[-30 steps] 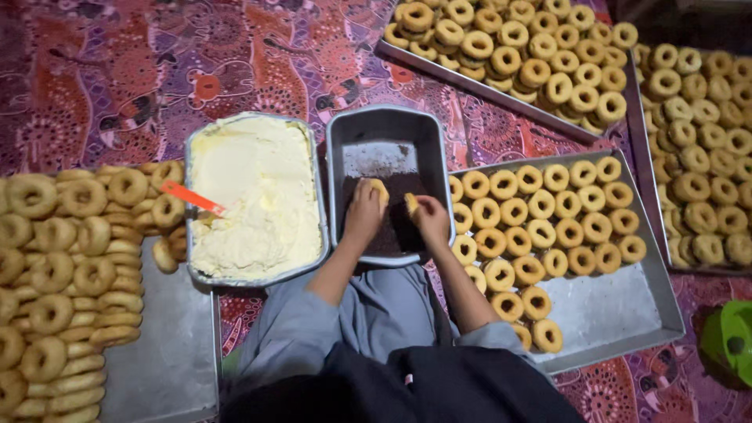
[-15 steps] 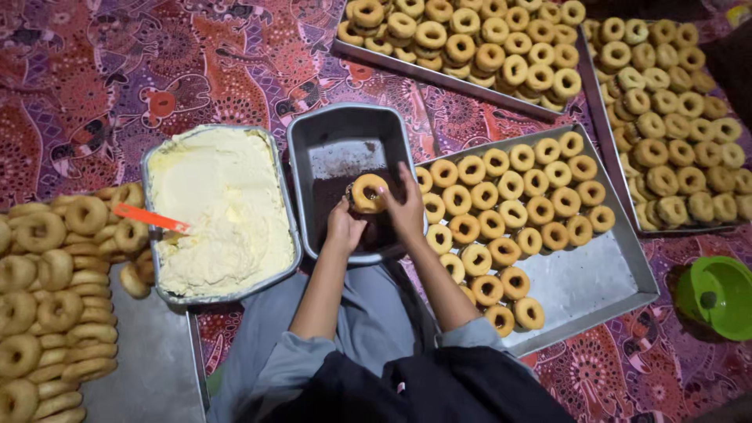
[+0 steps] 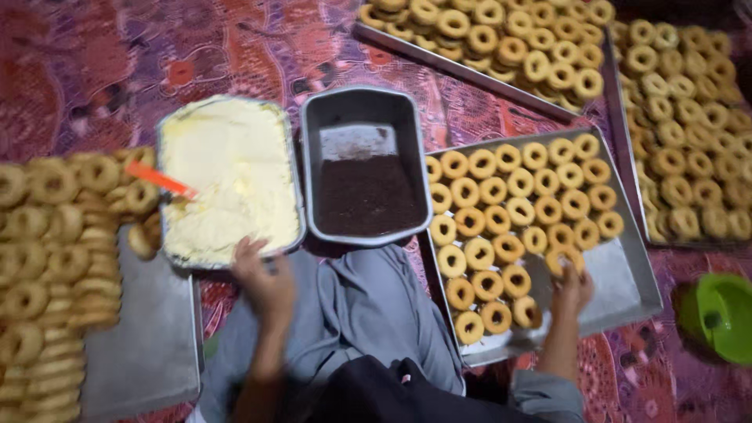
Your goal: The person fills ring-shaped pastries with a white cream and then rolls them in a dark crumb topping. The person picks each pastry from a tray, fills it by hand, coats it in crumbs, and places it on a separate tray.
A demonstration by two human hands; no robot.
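Ring-shaped pastry (image 3: 565, 258) sits at the fingertips of the right hand (image 3: 572, 288), pinched at its near edge and lowered over a bare part of the metal tray (image 3: 627, 290), just beside the rows of filled rings (image 3: 517, 211) (the hand is blurred, so the exact grip cannot be told). On the other side, the left hand (image 3: 265, 283) hovers with fingers loosely curled and holding nothing, its tips at the near rim of the pan of pale cream (image 3: 227, 176). An orange spatula (image 3: 160, 180) rests in the cream. Between the two stands a dark pan of chocolate sprinkles (image 3: 366, 192). Farther off lie more trays of rings (image 3: 501, 39).
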